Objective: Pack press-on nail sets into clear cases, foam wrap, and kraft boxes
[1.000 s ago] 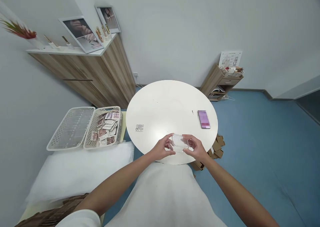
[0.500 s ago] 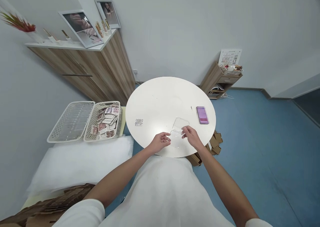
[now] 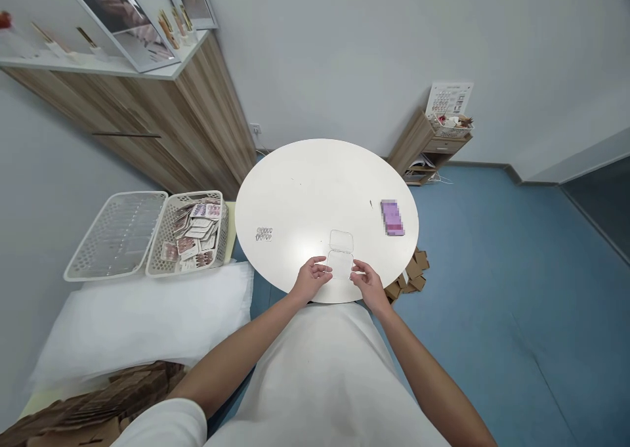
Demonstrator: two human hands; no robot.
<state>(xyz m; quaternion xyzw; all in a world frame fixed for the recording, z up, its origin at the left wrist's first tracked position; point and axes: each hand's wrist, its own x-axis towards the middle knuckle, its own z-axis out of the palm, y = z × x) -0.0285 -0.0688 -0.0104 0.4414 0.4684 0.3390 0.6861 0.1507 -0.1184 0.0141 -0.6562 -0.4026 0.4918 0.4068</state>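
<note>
A clear hinged plastic box (image 3: 340, 262) lies unfolded near the front edge of the white oval table (image 3: 315, 171), its lid spread out away from me. My left hand (image 3: 312, 279) grips the left side of the near half with its fingertips. On the opposite side, my right hand (image 3: 368, 283) pinches the right edge between thumb and fingers. No contents can be made out inside the transparent box. Left of the hands, a small sheet of nail tips (image 3: 264, 234) rests on the tabletop.
A pixelated purple packet (image 3: 392, 218) and a tiny dark item (image 3: 371, 203) are on the table's right. At left, one white basket (image 3: 224, 237) holds nail packets; another basket (image 3: 81, 266) holds clear cases. Cardboard pieces (image 3: 416, 273) lie on the floor, right.
The tilted plastic box has been squared up and laid flat on the table. My right hand has moved down and left to its side edge. The camera view has shifted slightly.
</note>
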